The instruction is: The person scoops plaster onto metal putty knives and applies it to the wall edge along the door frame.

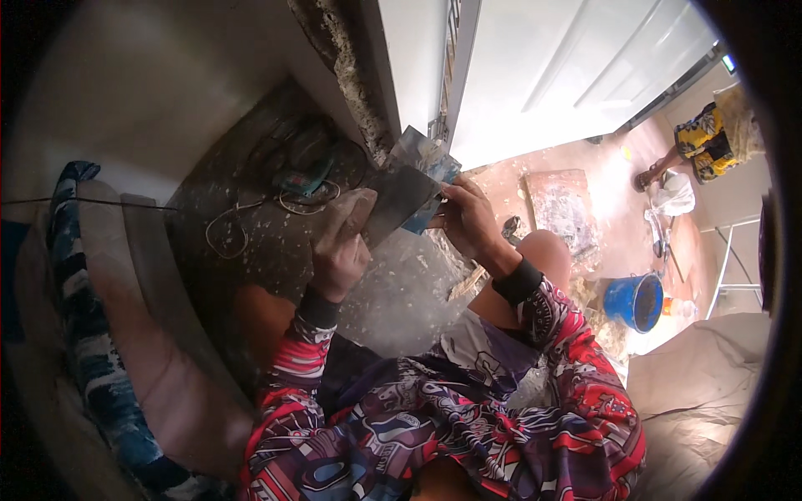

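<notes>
Both my hands are raised in front of the edge of a rough door opening. My left hand (341,246) is closed on the near-left edge of a dark flat rectangular plate (396,204). With its fingers bent, my right hand (474,219) grips a grey-blue flat plate (422,153), smeared with pale material. The two plates overlap, the dark one in front, so part of the grey-blue one is hidden. Whether either plate has a handle cannot be seen. Right behind them is the broken, crumbly wall edge (347,63) beside the door frame.
A green power tool (306,180) with a pale cord lies on the dusty floor at left. The white door (568,71) stands at far right. A stained board (560,213), a blue bucket (632,302) and a person in yellow patterned shorts (703,144) are at right.
</notes>
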Demonstrator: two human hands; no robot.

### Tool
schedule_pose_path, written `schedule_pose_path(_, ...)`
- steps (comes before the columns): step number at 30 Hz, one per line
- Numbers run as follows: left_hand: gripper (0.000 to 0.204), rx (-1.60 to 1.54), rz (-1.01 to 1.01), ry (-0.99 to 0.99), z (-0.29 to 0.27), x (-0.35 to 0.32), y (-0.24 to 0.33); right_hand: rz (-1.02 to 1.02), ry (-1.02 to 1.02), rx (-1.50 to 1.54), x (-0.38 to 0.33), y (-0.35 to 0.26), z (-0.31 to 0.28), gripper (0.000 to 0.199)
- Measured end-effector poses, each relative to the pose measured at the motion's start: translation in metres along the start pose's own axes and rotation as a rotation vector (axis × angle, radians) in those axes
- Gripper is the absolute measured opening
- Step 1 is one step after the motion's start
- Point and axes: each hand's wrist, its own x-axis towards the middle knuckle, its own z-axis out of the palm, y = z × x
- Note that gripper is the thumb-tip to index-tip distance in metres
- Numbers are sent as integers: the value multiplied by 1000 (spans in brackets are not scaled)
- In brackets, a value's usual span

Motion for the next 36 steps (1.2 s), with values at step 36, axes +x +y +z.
schedule_pose_path(36, 25, -198, -571, -85, 1, -10, -14, -104, 33, -254, 1, -13, -14, 28)
